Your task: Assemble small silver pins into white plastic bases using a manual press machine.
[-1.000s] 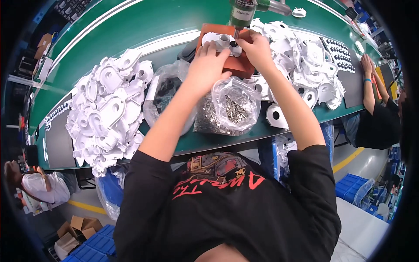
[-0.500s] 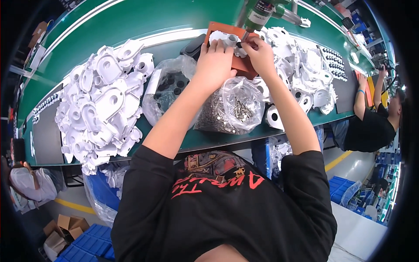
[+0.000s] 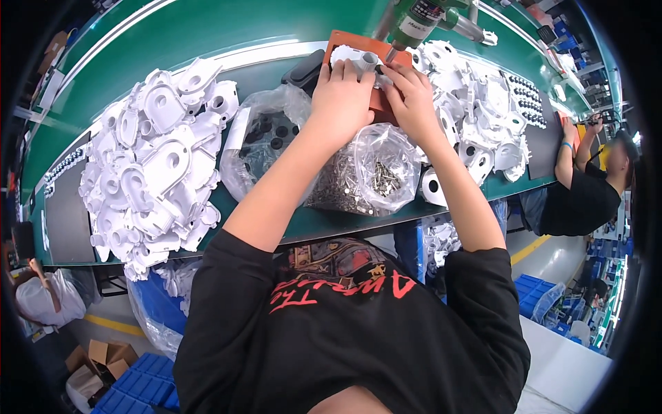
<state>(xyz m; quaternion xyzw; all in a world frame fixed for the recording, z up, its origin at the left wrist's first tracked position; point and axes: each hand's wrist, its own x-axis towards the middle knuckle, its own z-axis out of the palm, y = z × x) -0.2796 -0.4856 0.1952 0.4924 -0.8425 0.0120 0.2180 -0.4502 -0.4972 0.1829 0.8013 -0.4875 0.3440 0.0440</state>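
Note:
A white plastic housing part [image 3: 358, 61] lies on an orange-red mat [image 3: 345, 41] at the far side of the green bench. My left hand [image 3: 341, 96] rests over the part's near edge, fingers curled on it. My right hand [image 3: 414, 96] grips the part's right side beside it. A green powered screwdriver [image 3: 417, 19] hangs down from above, its tip just over the part between my hands. Both forearms reach up from the lower edge across a clear bag of small metal screws [image 3: 369, 176].
A big heap of white plastic housings [image 3: 155, 155] covers the bench's left. Another pile [image 3: 483, 110] lies to the right. A clear bag of black parts [image 3: 265, 141] sits left of my arm. Another person in black [image 3: 586, 193] works at far right. Blue crates [image 3: 134, 390] stand on the floor.
Both hands have stayed on the white part on the mat, with only small shifts of the fingers. The hanging screwdriver has come closer to the part. My head has moved a little.

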